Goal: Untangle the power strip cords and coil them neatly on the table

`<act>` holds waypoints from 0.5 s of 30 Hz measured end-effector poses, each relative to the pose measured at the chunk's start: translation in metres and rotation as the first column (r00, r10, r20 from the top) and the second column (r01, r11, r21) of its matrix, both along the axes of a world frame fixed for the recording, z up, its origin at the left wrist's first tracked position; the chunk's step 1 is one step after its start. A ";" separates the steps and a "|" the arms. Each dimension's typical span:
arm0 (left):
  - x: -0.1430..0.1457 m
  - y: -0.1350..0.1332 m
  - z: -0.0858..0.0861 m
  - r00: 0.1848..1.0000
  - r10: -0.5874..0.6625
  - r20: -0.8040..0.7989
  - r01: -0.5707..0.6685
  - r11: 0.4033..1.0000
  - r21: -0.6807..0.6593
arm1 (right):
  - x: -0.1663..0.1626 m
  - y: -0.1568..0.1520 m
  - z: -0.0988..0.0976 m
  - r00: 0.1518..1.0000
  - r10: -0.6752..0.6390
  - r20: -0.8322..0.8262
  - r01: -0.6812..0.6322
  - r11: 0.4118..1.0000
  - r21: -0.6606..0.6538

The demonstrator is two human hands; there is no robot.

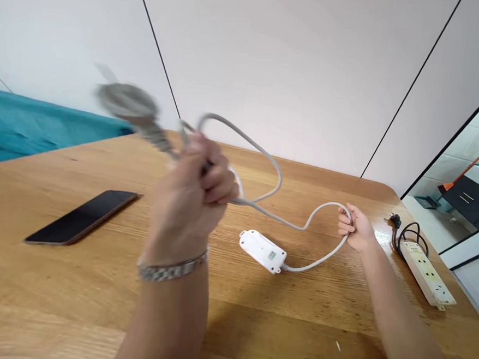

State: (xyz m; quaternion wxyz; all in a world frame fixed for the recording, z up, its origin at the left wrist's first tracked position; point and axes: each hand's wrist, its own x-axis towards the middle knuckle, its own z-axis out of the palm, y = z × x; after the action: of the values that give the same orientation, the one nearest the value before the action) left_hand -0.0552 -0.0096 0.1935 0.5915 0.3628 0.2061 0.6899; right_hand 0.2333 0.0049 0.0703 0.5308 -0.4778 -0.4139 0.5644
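Gripping the grey cord (285,222) in a closed fist, the left hand (200,185) is raised above the table (274,324) in the head view, a metal band (173,271) around its wrist. The plug (128,101) on that cord juts out past the thumb side, up and to the left, too blurred for its prongs to be made out clearly. From the fist the cord makes a loose loop in the air and runs on to the right hand (354,228), whose fingers are closed on it at a bend. From there it curves back to the white block (262,250), which lies on the table between the two arms, its screwed face and green label upward. To the left of the left hand a phone (83,218) lies flat with its dark screen up. Beyond the right forearm, near the table's right edge, sits a socket strip (427,272), with a black lead (394,237) and a black plug (395,219) at its far end. A blue cloth (42,127) shows at the far left, beside the pale wall (292,68).
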 end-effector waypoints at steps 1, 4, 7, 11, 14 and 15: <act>0.010 0.005 -0.007 0.996 -0.067 -0.066 0.066 0.998 -0.017 | -0.003 -0.004 0.006 0.997 -0.052 -0.059 0.055 0.998 0.044; 0.046 0.015 -0.032 0.919 -0.290 -0.269 0.285 0.957 -0.057 | -0.022 -0.017 0.017 0.978 -0.171 -0.116 0.190 0.965 0.178; 0.083 0.012 -0.057 0.800 -0.402 -0.445 0.432 0.901 -0.036 | -0.042 -0.031 0.021 0.940 -0.338 0.045 0.294 0.872 0.390; 0.114 0.001 -0.078 0.739 -0.439 -0.512 0.513 0.858 0.005 | -0.053 -0.047 0.028 0.767 -0.532 0.360 0.121 0.670 0.733; 0.123 -0.002 -0.085 0.759 -0.492 -0.426 0.518 0.853 -0.063 | -0.057 -0.054 0.035 0.607 -0.582 0.541 -0.129 0.600 0.790; 0.124 -0.002 -0.086 0.771 -0.512 -0.379 0.520 0.849 -0.089 | -0.059 -0.056 0.036 0.563 -0.582 0.587 -0.181 0.606 0.775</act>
State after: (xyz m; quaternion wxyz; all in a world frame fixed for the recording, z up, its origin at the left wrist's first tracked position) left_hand 0.0689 -0.0118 0.1071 0.7010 0.5410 0.2048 0.4171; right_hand 0.1742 -0.0507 0.1065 0.5017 -0.4521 -0.7372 -0.0213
